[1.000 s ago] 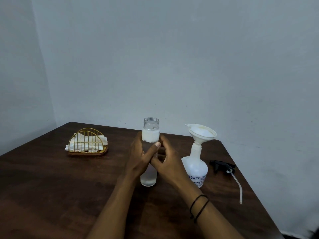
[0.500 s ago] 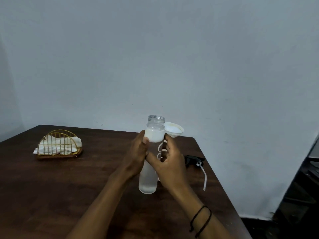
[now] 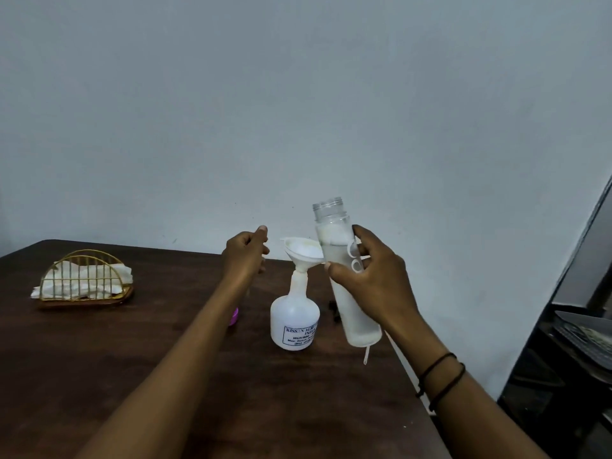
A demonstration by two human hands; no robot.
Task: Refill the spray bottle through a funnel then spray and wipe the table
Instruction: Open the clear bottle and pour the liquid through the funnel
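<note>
frosted plastic refill bottle (image 3: 346,286), uncapped, with a clear threaded neck at the top, is held off the table (image 3: 139,366) by the right hand (image 3: 374,286); thumb on the near side, fingers curled round the far side, grip closed on the mid-body. bottle leans with its neck toward the left, its base lower and to the right. white liquid or foam shows in the upper part; 2 white rings show on its side beside the fingers. white spray bottle (image 3: 294,321), nozzle removed, stands upright on the dark wood table, just left of the held bottle. white funnel (image 3: 303,255) sits in its neck, bowl touching or just beside the held bottle; contact cannot be confirmed. label on the spray bottle carries blue print: "kissan agr...", "ind...", "mumbai", "max. retail..." partly legible, the rest cut off by the curve. left hand (image 3: 246,256) is raised left of the funnel, fingers loosely curled, holding nothing visible. pink object (image 3: 234,316) lies on the table, mostly hidden behind the left forearm. black part (image 3: 334,311) and a white tube end (image 3: 366,356) show behind and below the held bottle. gold wire holder (image 3: 84,276) with white cloths (image 3: 82,281) sits at far left of the table. 2 black bands (image 3: 440,376) circle the right wrist.
</note>
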